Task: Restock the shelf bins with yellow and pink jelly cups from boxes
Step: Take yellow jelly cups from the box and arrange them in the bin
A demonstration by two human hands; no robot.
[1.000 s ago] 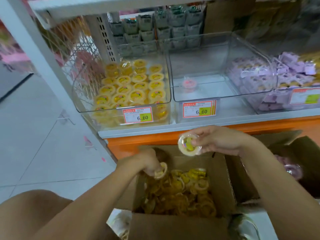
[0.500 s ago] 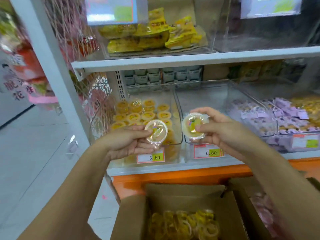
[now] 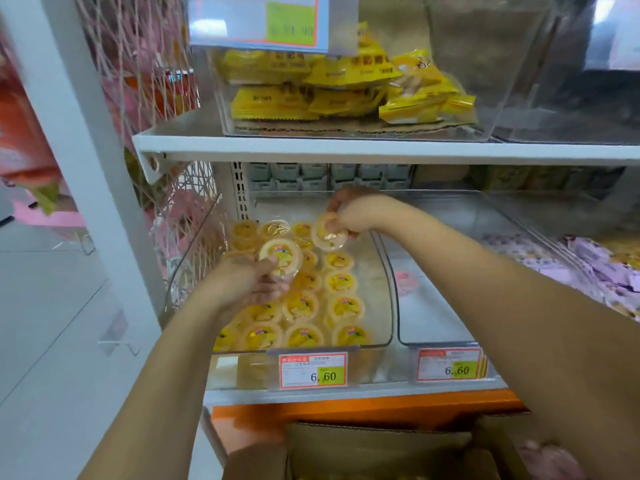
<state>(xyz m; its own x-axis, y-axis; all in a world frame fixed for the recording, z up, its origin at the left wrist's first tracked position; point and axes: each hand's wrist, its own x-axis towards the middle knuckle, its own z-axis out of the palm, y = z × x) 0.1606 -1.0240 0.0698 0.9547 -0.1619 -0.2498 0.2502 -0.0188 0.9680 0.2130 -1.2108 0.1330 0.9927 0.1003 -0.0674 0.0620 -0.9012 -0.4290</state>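
Stocking step: above the bin [image 3: 390,299], my left hand [image 3: 249,284] gripped a yellow cup [image 3: 282,256] and my right hand [image 3: 353,216] pinched a second cup [image 3: 327,234]. Next, I judged, both needed lowering into free spots.

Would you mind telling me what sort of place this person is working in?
Most likely a shop's snack aisle: the clear bin of yellow jelly cups carries a price tag reading 6.60, and yellow snack packets lie in another bin on the shelf above.

The cardboard box [image 3: 377,443] runs off the bottom edge, its contents unseen. The upper price label [image 3: 258,20] blurs beyond reading. Most of the left hand [image 3: 249,285] lies hidden beneath its yellow jelly cup [image 3: 282,256].
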